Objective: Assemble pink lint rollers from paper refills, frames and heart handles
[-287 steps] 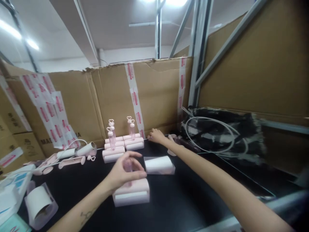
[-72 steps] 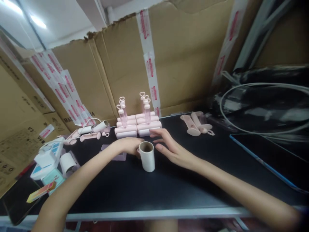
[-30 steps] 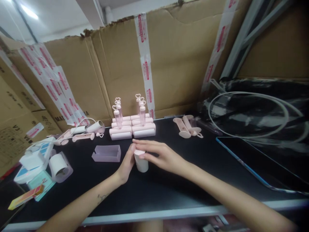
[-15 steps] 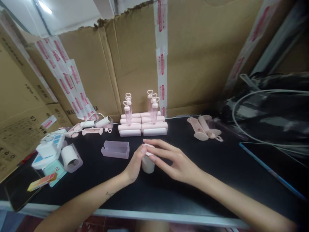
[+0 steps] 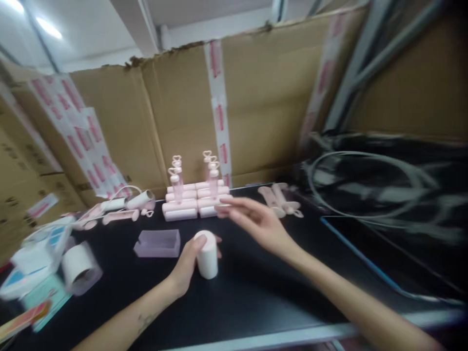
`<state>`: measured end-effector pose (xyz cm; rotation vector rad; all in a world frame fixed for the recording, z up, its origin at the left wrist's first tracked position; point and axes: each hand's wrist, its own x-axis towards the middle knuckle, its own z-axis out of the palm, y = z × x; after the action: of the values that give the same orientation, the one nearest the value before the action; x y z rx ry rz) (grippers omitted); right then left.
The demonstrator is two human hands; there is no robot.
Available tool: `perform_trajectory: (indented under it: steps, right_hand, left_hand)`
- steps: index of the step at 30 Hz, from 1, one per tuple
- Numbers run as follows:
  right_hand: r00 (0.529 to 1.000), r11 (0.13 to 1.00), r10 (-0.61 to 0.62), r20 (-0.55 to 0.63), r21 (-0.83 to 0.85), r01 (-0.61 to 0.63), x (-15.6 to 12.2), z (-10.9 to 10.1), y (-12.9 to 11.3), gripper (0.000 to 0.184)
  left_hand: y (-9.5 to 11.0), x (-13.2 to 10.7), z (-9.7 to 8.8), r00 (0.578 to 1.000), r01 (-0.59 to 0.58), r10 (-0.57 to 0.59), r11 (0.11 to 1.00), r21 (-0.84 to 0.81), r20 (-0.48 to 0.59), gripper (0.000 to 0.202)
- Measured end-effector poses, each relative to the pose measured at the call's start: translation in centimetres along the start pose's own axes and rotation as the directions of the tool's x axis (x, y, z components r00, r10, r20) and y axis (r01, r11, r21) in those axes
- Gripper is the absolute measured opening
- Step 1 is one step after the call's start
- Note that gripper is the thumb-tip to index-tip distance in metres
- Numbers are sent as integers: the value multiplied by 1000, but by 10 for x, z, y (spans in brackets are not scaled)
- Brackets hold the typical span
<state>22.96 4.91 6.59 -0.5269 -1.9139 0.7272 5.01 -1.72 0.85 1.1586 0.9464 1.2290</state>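
A: Layout?

B: Black counter (image 5: 256, 297), wide. Toward its back, a cluster of pink roll holders (image 5: 182, 208), clear pink tubes upright on them, heart loops on top. Nearer and to the left, a translucent lilac tray (image 5: 157, 250).

A: Hands?

B: Right hand (image 5: 268, 231) hangs in front of the holders, apart from the roll, fingers stretched and close together. Blurred, can't tell if they pinch anything. Left hand (image 5: 185, 265) grasps the white roll (image 5: 207, 263), thumb over the top edge, fingers round the far side.

A: Roll position?

B: On end, mid-counter, right of the tray, in front of the holders. Base touching or slightly lifted, can't tell.

A: Handling?

B: Light, I'd guess. Probably firm lengthwise, outer layer softer, might dent if squeezed. Doesn't look fragile; smooth side could slide a bit.

A: Best hold?

B: Round the side at mid-height, loose wrap. Avoid lifting by the pale top end; it may be separate.
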Motion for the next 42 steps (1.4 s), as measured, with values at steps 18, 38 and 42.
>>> perform_trajectory:
  steps: [18,38,42]
  right_hand:
    - [899,157,326,-291,-922,-355,34,-94,125,28]
    - [926,958,286,248,-102,-268,17,-20,-5,18]
    - [942,978,198,272,-124,-169,9,-7,-13,24]
  left_hand:
    - [-5,-16,1,965,-163,122,972,170,231,44]
    - [24,5,-11,929,327,-342,581,-745,141,48]
    - [25,5,-11,891,417,-417,596,-686,180,55]
